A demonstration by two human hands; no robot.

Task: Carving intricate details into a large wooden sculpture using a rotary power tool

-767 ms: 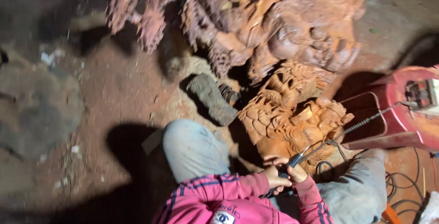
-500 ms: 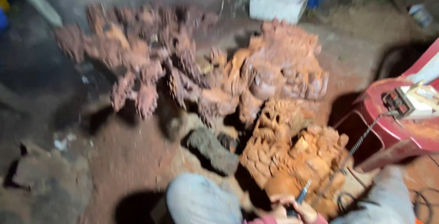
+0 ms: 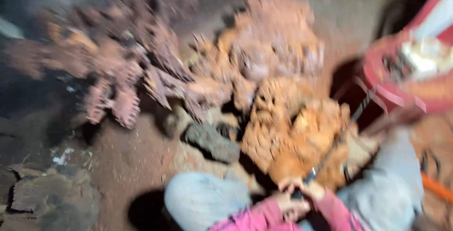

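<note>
Reddish-brown carved wood sculpture [image 3: 292, 132] sits before us; our left hand [image 3: 289, 203] and right hand [image 3: 312, 189], fingers curled, together grip a slim dark rotary tool [image 3: 306, 179] touching it.

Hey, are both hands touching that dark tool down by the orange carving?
Touching. The head view, though blurred, shows the left hand and right hand closed together around the dark tool at the foot of the orange carving.

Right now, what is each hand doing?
Left hand: closed on the dark tool.
Right hand: closed on the same tool, against the carving.
</note>
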